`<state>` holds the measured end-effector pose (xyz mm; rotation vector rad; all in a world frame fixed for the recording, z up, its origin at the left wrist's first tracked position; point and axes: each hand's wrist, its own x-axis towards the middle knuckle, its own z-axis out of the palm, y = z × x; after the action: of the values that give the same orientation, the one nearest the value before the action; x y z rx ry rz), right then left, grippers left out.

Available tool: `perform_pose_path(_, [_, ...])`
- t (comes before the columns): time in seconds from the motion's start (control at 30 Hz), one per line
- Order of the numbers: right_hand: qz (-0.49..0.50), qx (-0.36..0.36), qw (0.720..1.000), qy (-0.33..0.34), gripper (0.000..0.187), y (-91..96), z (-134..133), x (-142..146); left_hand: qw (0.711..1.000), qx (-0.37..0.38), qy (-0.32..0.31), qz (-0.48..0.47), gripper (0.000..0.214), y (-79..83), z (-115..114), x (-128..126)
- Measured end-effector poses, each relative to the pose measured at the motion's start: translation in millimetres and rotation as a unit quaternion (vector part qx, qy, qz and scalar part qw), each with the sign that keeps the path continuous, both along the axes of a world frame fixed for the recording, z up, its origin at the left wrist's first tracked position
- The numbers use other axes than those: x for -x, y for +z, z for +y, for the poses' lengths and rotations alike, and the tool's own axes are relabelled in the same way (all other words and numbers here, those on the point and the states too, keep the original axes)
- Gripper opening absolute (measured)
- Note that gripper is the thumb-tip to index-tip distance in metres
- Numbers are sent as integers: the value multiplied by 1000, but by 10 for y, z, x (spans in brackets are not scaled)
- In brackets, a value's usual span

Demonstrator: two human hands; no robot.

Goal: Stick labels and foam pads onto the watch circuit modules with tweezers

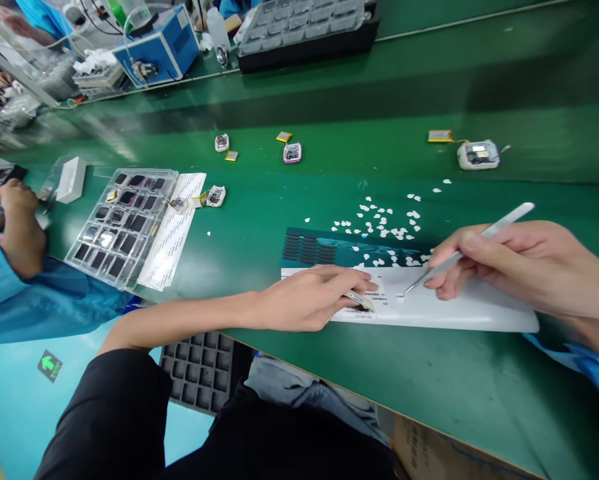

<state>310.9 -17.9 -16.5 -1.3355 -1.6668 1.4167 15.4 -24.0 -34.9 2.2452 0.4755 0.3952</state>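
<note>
My right hand point(509, 260) grips a pair of metal tweezers point(494, 223) like a pen. Their tips touch down at a tiny label on a glossy white sheet point(459, 300). On the printed left part of that sheet rests my left hand point(319, 293), its fingers closed over a small pale, metallic-edged piece that they mostly hide. Behind the sheet lies a dark green strip point(309, 247) bearing rows of black bars. Many small white tabbed stickers point(379, 217) are scattered over and beyond it.
Small white devices point(479, 155) with wired yellow batteries point(440, 136) lie on the green bench. At left are a clear tray point(124, 220) of dark screens and a co-worker's hands point(16, 207). A blue box point(162, 50) and a black-based tray point(304, 50) stand behind.
</note>
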Motion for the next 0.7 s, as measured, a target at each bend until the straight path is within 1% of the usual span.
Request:
perform_pose_path(0.07, [1,-36,999,-40,65,59,-33,36,999,-21,1,-29,28,-3,-4,3])
perform_pose_path(0.13, [5,-72,994,-88,61,132,-97,104,994,-44,21,-95,26,26,-15,7])
perform_pose_path(0.2, [16,-107,985,-136,55,206,-189,209,982,-46,64,-174,22,92,-28,10])
perform_pose_path(0.23, [24,-122,980,-157,51,240,-240,272,974,-31,91,-206,20,135,-34,10])
perform_pose_path(0.3, [45,-138,971,-191,44,297,-337,408,959,30,137,-245,18,221,-44,8])
perform_pose_path(0.37, [67,-131,967,-206,38,334,-409,536,948,122,160,-247,20,281,-52,4])
perform_pose_path(0.43, [69,-117,967,-217,37,351,-452,633,939,212,157,-222,24,301,-62,2])
perform_pose_path(0.5, [46,-120,968,-214,37,351,-473,687,930,276,136,-199,29,289,-74,5])
perform_pose_path(0.6, [-2,-174,964,-200,40,330,-492,700,924,318,95,-192,39,258,-95,19])
perform_pose_path(0.63, [-28,-185,964,-186,40,317,-499,693,923,324,87,-189,42,252,-101,24])
perform_pose_path(0.7, [-73,-204,959,-180,42,275,-516,667,923,330,81,-178,46,249,-113,32])
